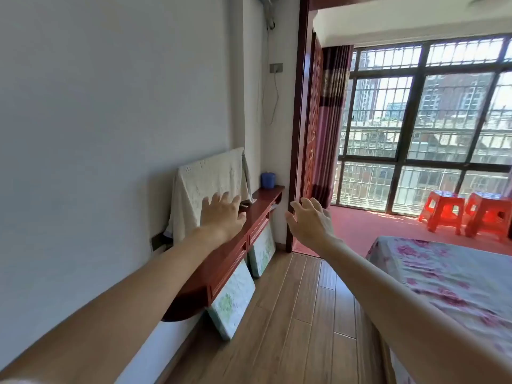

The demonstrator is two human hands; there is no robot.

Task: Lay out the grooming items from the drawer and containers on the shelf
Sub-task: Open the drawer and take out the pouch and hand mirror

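Along the wall runs a long red-brown shelf (pixel 266 196) with drawers (pixel 259 227) set in its front face, both shut as far as can be seen. At the shelf's far end, against the wall, stands a large flat object draped in a cream cloth (pixel 205 181), and past it, at the far corner, a small blue container (pixel 268 180) with a lid. Two canvases (pixel 235 297) lean on the floor under the shelf's front edge.

No grooming items are in view; they are presumably inside the drawers and the container. The drawer fronts look stiff and should pull by their lower lip or frame; the blue container looks like light plastic, easy to lift by its sides.

The left hand (pixel 221 213) is spread flat, empty, over the shelf top in front of the cloth, with the drawers just below it. The right hand (pixel 309 220) is splayed and empty too, in the air off the shelf's front edge, near the far drawer.
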